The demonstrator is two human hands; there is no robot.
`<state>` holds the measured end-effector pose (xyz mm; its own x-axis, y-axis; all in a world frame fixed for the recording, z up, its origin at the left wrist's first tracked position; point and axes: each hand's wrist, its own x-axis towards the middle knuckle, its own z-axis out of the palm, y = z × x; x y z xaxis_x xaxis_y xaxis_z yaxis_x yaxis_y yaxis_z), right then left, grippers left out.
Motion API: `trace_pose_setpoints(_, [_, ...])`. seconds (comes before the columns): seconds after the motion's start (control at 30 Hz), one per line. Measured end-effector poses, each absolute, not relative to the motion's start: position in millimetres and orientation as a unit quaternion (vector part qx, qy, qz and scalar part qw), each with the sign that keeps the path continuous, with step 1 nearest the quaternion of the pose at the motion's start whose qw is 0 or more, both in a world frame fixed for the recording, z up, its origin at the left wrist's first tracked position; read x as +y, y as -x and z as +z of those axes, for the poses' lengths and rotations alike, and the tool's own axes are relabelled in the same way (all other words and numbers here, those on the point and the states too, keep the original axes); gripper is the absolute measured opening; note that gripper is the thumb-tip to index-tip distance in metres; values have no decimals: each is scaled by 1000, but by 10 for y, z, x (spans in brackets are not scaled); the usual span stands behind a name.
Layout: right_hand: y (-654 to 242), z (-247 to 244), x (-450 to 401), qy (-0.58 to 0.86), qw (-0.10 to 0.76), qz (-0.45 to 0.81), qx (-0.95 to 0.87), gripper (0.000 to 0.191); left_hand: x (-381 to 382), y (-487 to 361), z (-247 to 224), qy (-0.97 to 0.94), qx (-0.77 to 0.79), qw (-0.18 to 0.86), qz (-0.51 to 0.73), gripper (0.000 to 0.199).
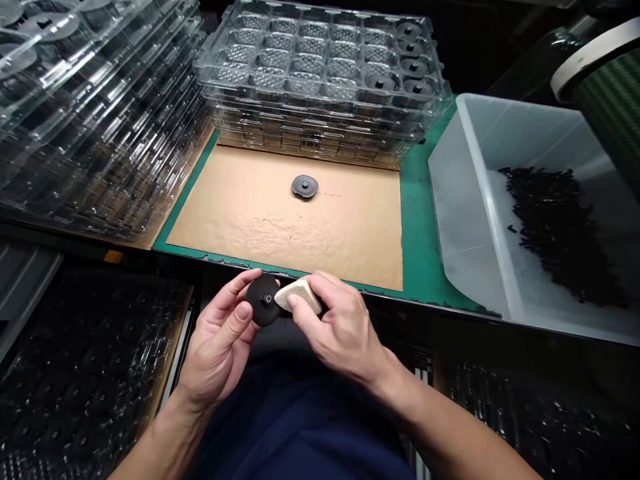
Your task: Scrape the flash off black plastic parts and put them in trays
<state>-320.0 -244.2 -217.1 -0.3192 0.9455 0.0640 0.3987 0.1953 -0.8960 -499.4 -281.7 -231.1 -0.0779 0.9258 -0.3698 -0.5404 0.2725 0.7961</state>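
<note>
- The left hand (223, 333) pinches a black disc (263, 300) by its rim, between the thumb and the bent fingers; the disc is flat, round and matte, with a small hub in its centre.
- The right hand (340, 327) grips a pale beige block (300, 293), shaped like a wedge with soft edges, and presses it against the right side of the disc.
- Both hands are close together, just in front of the near edge of the table, above the dark blue lap.
- A second black disc (305, 186) lies alone on the brown cardboard sheet (250, 220), which has a rough, dented surface and covers a green mat (417, 220).
- Behind the cardboard is a stack of clear plastic trays (320, 80) with round pockets; some pockets at the right hold black discs.
- At the right, a translucent bin (465, 220) contains a heap of small black parts (560, 227).
</note>
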Motion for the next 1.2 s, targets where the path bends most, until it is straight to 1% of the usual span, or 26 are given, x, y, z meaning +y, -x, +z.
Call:
trace_pose_setpoints(0.1, [3160,-2137,-2435,437,328,407,-732,19,-2821,5016,-2283,-189,464,659,560,39])
trace_pose_setpoints(0.2, [3121,-2113,-2433,431,327,333,-773,22,-2818,5050,-2271,-177,452,690,536,38])
trace_pose_setpoints(0.3, [3093,-2102,-2426,407,308,271,-816,20,-2824,5088,-2289,-168,432,751,470,37])
trace_pose_setpoints(0.4, [3071,-2096,-2402,337,302,265,-852,21,-2851,5105,-2334,-153,405,804,408,34])
trace_pose_setpoints(0.5, [3053,-2102,-2362,261,305,266,-876,28,-2880,5093,-2386,-127,382,841,362,40])
trace_pose_setpoints(0.57, [3046,-2121,-2342,222,300,253,-892,30,-2881,5074,-2404,-111,368,852,355,39])
trace_pose_setpoints(0.63, [3052,-2152,-2341,255,307,237,-885,26,-2861,5051,-2398,-97,372,835,394,32])
trace_pose_setpoints(0.67, [3062,-2170,-2349,307,318,240,-864,23,-2846,5038,-2388,-96,383,812,430,30])
trace_pose_setpoints(0.7, [3075,-2187,-2362,369,324,262,-831,20,-2829,5027,-2375,-103,399,782,468,32])
trace_pose_setpoints(0.77, [3109,-2211,-2392,464,308,365,-746,22,-2800,5009,-2348,-137,430,717,531,41])
trace_pose_setpoints(0.83, [3141,-2220,-2415,484,271,471,-686,26,-2784,5009,-2331,-174,449,672,563,44])
trace_pose_setpoints(0.87, [3152,-2219,-2420,480,261,492,-677,26,-2782,5018,-2327,-183,454,661,569,45])
trace_pose_setpoints(0.9, [3157,-2218,-2421,479,267,483,-683,25,-2783,5033,-2326,-185,458,659,567,44])
trace_pose_setpoints(1.0, [3141,-2217,-2408,464,304,379,-741,19,-2789,5097,-2338,-170,466,701,512,44])
trace_pose_setpoints(1.1, [3099,-2221,-2396,418,293,309,-803,19,-2786,5140,-2362,-159,458,758,437,41])
trace_pose_setpoints(1.2, [3068,-2220,-2383,365,279,288,-840,22,-2791,5136,-2399,-157,432,794,398,35])
